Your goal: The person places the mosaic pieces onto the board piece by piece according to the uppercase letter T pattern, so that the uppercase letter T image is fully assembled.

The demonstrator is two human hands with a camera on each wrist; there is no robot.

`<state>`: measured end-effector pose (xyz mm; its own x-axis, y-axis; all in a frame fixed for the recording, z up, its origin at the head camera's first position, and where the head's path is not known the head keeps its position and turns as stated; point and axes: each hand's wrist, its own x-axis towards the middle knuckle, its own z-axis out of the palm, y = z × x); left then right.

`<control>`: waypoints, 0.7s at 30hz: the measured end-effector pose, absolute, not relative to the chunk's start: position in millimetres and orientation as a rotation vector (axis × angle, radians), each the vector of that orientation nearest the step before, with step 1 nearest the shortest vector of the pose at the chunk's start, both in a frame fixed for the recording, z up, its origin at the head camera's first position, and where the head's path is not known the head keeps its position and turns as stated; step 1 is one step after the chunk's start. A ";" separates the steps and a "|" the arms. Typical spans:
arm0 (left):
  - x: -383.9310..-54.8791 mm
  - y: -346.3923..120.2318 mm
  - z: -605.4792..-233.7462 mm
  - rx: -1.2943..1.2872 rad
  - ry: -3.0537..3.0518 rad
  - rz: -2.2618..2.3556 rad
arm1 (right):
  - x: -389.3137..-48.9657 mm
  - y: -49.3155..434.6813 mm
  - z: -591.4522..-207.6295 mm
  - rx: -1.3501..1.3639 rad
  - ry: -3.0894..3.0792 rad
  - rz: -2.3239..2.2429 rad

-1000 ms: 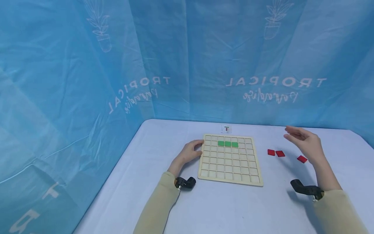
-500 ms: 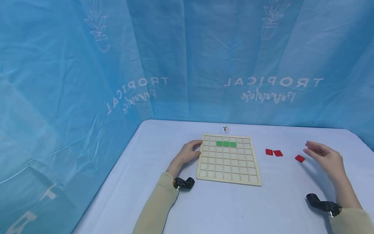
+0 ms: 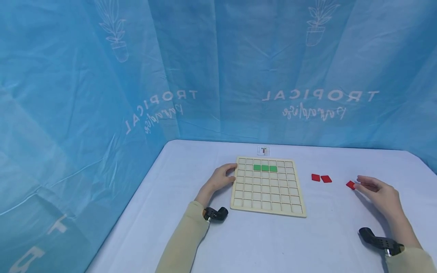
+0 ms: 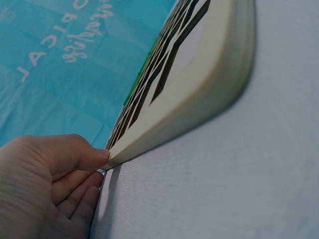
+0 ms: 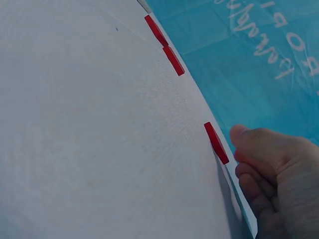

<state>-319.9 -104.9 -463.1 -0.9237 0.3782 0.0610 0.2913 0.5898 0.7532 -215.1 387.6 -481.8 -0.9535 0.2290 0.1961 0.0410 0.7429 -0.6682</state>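
Observation:
A pale wooden grid board (image 3: pixel 268 213) lies on the table with three green tiles (image 3: pixel 265 168) in a row near its far side. My left hand (image 3: pixel 218 179) holds the board's left edge with thumb and fingertips; the left wrist view shows the thumb (image 4: pixel 89 157) against the rim. To the right of the board lie two red tiles (image 3: pixel 315 177) close together. A third red tile (image 3: pixel 350 184) lies farther right, my right hand (image 3: pixel 380 193) beside it. Its thumb overlaps that tile in the head view, while the right wrist view shows fingers bent loosely around nothing.
A small printed card (image 3: pixel 263 151) with a T-shaped pattern lies behind the board. White cloth covers the table (image 3: pixel 259 242), and blue printed curtains (image 3: pixel 246 68) hang behind it and to the left. Each wrist wears a black camera mount (image 3: pixel 216 214).
My right hand has moved to the right and toward me, then lowered to the lone red tile. The left hand still holds the board's edge; the tiles have not moved.

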 end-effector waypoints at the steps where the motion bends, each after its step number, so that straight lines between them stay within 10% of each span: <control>1: -320.0 -104.9 -463.3 0.570 2.709 1.251 | -214.5 387.7 -482.8 -0.199 -2.680 1.013; 21: -319.0 -104.7 -462.6 0.547 2.705 1.257 | -216.5 386.1 -478.0 -0.184 -2.703 0.905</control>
<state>-319.0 -104.7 -462.6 -0.9292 0.3658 0.0523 0.2758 0.5925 0.7569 -216.5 386.1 -478.0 -0.9514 0.2087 0.2265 0.0303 0.7953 -0.6055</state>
